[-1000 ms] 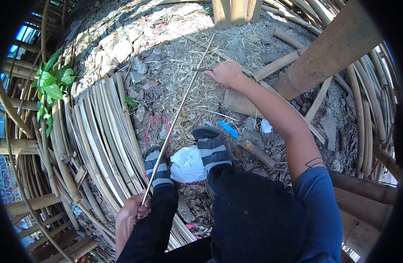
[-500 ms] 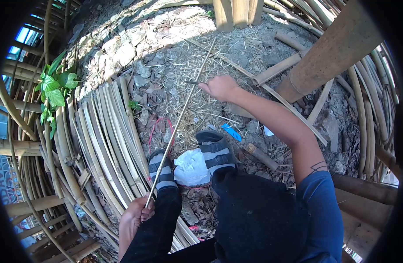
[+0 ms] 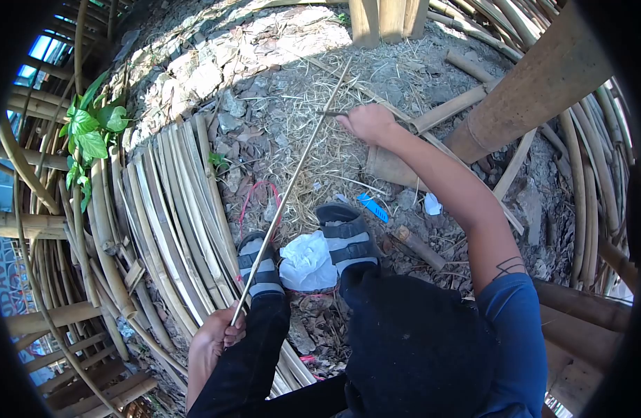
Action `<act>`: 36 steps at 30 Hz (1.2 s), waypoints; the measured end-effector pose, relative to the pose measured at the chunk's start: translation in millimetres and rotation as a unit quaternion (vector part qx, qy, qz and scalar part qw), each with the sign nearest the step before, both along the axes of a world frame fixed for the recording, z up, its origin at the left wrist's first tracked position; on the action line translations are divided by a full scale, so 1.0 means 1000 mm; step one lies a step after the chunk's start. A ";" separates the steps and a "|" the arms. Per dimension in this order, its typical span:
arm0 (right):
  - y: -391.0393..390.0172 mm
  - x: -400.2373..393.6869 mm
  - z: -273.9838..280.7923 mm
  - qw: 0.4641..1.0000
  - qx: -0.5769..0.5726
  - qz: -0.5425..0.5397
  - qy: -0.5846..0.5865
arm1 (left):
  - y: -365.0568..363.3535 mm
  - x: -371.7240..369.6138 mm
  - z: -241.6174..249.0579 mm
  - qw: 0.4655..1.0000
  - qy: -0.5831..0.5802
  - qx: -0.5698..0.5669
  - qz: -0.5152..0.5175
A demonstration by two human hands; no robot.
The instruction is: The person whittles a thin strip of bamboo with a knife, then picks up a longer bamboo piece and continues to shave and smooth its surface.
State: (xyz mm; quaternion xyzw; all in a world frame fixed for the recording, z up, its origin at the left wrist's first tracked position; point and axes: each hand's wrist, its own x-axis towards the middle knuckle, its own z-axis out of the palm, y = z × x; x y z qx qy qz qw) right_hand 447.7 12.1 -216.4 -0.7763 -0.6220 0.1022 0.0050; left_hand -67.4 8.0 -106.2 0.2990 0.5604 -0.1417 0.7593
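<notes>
My left hand (image 3: 214, 336) is closed around the lower end of a long, thin bamboo strip (image 3: 292, 182), beside my left knee. The strip slants up and away to the right, over my left sandal (image 3: 257, 270). My right hand (image 3: 372, 125), arm outstretched, grips a small knife (image 3: 332, 113); its handle is hidden in my fingers. The dark blade lies across the strip near its far end. Pale shavings (image 3: 313, 153) are scattered on the ground below. A crumpled white plastic bag (image 3: 308, 265) lies between my feet.
Split bamboo slats (image 3: 177, 209) lie bundled at my left, beside a leafy plant (image 3: 89, 132). A thick bamboo post (image 3: 522, 97) leans in from the right. Pink string (image 3: 245, 202), a blue piece (image 3: 373, 207) and a short bamboo offcut (image 3: 419, 247) lie around my feet.
My right hand with the knife has moved a little up and to the right, toward the strip's far end. That end has swung slightly right. My left hand keeps its hold.
</notes>
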 end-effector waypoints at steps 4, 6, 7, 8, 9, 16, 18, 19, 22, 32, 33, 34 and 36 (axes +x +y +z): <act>0.014 -0.003 -0.015 0.997 0.028 -0.075 0.007 | 0.003 -0.002 -0.002 0.999 -0.027 -0.018 0.016; 0.013 -0.002 -0.020 0.995 0.048 -0.086 0.013 | 0.005 -0.002 -0.001 1.000 -0.023 -0.014 0.008; 0.008 0.000 -0.021 0.995 0.047 -0.089 0.023 | 0.002 -0.001 -0.001 1.000 -0.021 -0.017 0.007; 0.002 -0.001 -0.024 0.994 0.043 -0.097 0.037 | 0.001 -0.002 -0.003 1.000 -0.014 -0.008 -0.003; 0.004 -0.002 -0.027 0.994 0.043 -0.098 0.038 | 0.002 -0.003 -0.002 1.000 -0.012 -0.009 -0.004; 0.018 0.005 -0.001 0.958 0.032 -0.185 0.217 | 0.001 -0.003 -0.002 1.000 -0.016 -0.011 0.007; 0.010 -0.013 0.018 0.978 0.008 -0.130 0.163 | 0.002 -0.005 -0.005 1.000 -0.022 -0.014 0.007; 0.005 -0.021 0.022 0.992 -0.016 -0.071 0.106 | 0.002 -0.005 -0.005 1.000 -0.024 -0.015 0.007; 0.001 -0.032 0.002 0.997 0.001 -0.023 0.070 | 0.004 -0.008 -0.006 1.000 -0.022 -0.019 0.009; 0.002 -0.037 0.007 0.996 -0.016 0.083 0.017 | 0.007 -0.012 -0.012 0.998 -0.039 -0.044 0.017; 0.001 -0.002 -0.012 1.000 -0.022 -0.015 0.011 | 0.006 -0.013 -0.011 0.999 -0.035 -0.032 0.007; 0.007 0.035 -0.025 0.993 -0.018 -0.113 0.000 | 0.007 -0.008 -0.011 0.999 -0.044 -0.024 0.008; -0.006 0.019 -0.016 0.997 -0.040 -0.070 -0.006 | 0.004 -0.008 -0.006 0.998 -0.031 -0.043 0.025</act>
